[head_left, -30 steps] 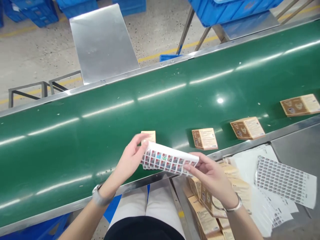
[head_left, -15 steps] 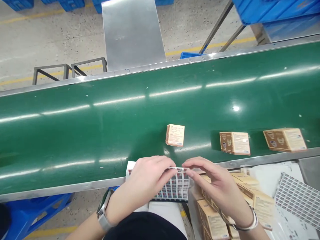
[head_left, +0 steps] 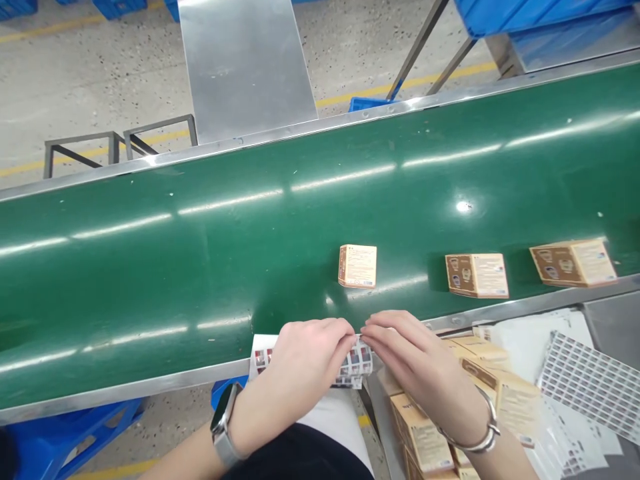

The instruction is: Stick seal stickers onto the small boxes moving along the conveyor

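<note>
Green conveyor belt point(head_left: 200, 267), metal-edged, runs across the whole view. Beyond its far edge: a flat grey metal panel point(head_left: 245, 67); at upper right, a blue plastic crate point(head_left: 515, 17). On the near side at right, tan-and-brown cardboard cartons point(head_left: 420, 433) lie piled beside loose white paper sheets point(head_left: 520, 333), with a grid-printed label sheet point(head_left: 590, 380) on top.

The person's left hand point(head_left: 305, 360) pinches a curled white sheet of small printed labels point(head_left: 261, 353) near its upper edge, thumb against forefinger. Right hand point(head_left: 425, 367): fingers bunched, tips at that sheet's upper right; whether they grip it, cannot tell. The sheet is at the belt's near edge, partly covered by the left hand.

On the belt, three small tan-and-brown boxes: right point(head_left: 575, 263), middle point(head_left: 477, 275), left point(head_left: 358, 267), the last just beyond the fingertips. Silver-banded watch point(head_left: 225, 420) on left wrist; silver bracelet point(head_left: 487, 437) on right.
</note>
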`<state>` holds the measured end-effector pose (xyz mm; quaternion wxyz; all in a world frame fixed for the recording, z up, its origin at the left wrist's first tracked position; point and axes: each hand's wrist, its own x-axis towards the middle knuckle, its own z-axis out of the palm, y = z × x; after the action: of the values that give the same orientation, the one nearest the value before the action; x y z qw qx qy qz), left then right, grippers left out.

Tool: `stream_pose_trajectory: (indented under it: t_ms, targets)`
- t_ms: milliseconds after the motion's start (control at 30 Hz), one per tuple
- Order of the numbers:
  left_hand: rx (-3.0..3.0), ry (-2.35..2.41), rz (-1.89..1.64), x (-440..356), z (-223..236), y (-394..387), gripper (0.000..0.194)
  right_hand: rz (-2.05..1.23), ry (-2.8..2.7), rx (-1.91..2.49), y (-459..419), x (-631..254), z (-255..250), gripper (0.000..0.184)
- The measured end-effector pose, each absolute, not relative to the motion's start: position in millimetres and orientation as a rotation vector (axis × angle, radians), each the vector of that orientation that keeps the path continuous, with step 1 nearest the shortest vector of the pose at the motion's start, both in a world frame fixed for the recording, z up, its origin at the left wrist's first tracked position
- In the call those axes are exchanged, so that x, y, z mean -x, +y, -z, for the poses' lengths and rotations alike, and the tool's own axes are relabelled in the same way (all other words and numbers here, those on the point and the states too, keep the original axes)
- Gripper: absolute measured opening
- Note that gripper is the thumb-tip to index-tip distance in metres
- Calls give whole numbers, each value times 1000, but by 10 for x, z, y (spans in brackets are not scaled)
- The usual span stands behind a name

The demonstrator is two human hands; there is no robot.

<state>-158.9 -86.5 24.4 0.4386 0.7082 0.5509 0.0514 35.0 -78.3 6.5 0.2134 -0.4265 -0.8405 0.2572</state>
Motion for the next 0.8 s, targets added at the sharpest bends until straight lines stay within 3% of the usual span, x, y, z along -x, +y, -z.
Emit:
stream_pose_trajectory:
  t_ms: [100,200,400,500,633,800]
  targets:
    - [-1674,1382,-86,1520,-246,-780,26,-408,-2417,1084,-795,-413,-16,20]
    - [-1565,1400,-70,1454,-191,-699,24,-329,-2390,1062,-805,-468,34,21]
    - [-1637,1363,17,1402,143,-488,24,-901,-1774,1473,-601,-644,340,10]
    - [-1953,1118,-72,1344,418,-368,23,-1163,-1068,1807,-356,-713,702,21]
    - [-2220,877,-9,1204,754,-233,24,-1179,-684,1848,-95,-674,1182,39]
    - [-2294,854,91,1076,923,-150,22,-1105,-599,1830,-47,-601,1426,37]
